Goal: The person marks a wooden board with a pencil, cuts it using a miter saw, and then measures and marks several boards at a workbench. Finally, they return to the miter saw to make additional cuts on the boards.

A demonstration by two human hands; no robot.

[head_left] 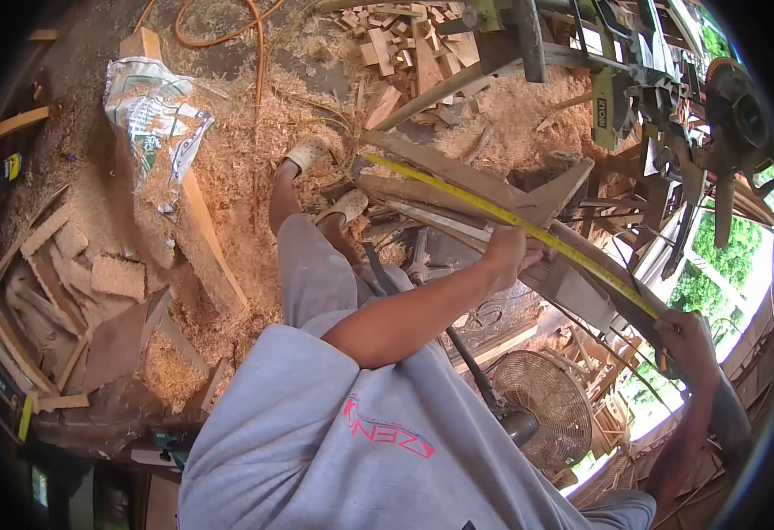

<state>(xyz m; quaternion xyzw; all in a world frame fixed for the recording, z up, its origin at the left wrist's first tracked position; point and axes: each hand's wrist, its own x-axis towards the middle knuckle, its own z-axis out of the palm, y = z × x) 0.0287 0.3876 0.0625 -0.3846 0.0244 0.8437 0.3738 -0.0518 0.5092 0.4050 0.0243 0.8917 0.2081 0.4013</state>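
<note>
A yellow tape measure (pixel 502 212) is drawn out along a long curved wooden piece (pixel 444 172), from its far end down to my right hand. My right hand (pixel 689 346) is closed at the near end of the tape, by the wood's edge; the case is hidden in my grip. My left hand (pixel 506 256) is at the middle of the tape, its fingers curled together against the tape's lower edge and the wood. What the left fingertips hold, if anything, is too small to make out. Another wooden piece (pixel 559 190) crosses beside the tape.
Below my arms stands a round fan (pixel 542 411). Clamps and a green RYOBI tool (pixel 605 119) are at upper right. Wood offcuts (pixel 387 49) and shavings cover the floor around my sandals (pixel 307 152). An orange hose (pixel 259 62) lies at the top; a white sack (pixel 153 115) sits left.
</note>
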